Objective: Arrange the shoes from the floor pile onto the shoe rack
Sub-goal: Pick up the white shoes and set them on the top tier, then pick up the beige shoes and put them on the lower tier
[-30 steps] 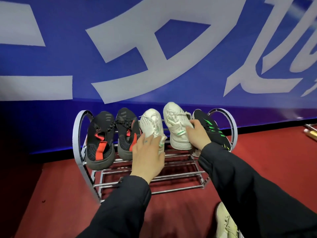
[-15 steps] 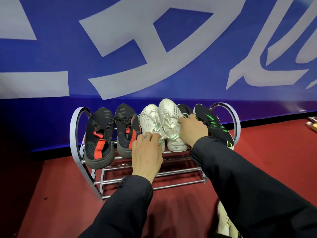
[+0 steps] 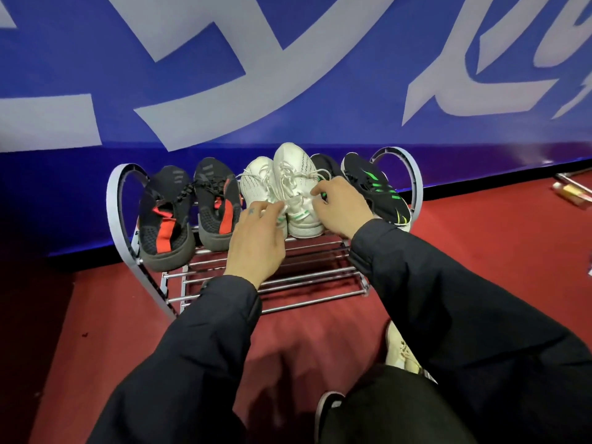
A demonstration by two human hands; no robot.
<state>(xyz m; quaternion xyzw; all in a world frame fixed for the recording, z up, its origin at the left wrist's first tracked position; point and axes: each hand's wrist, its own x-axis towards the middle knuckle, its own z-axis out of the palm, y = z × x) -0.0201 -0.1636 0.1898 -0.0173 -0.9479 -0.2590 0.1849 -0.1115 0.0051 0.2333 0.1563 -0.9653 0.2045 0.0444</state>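
A chrome shoe rack (image 3: 307, 277) with grey looped ends stands on the red floor against a blue banner. Its top tier holds a black-and-red pair (image 3: 163, 219), two white sneakers and black-and-green shoes (image 3: 374, 187), one half hidden behind. My left hand (image 3: 256, 241) has its fingers curled on the heel of the left white sneaker (image 3: 258, 181). My right hand (image 3: 339, 209) grips the collar of the right white sneaker (image 3: 294, 174), which touches its mate. A cream shoe (image 3: 398, 350) lies on the floor, partly under my right sleeve.
The rack's lower tier bars (image 3: 314, 302) carry no shoes. A dark shoe toe (image 3: 326, 408) shows at the bottom by my knee. Small light-coloured items (image 3: 570, 190) lie on the floor at the far right, near the banner's base.
My right hand has slid the right white sneaker leftwards until it touches the left one. A second black-and-green shoe has come into sight behind it. My left hand stays on the left sneaker's heel.
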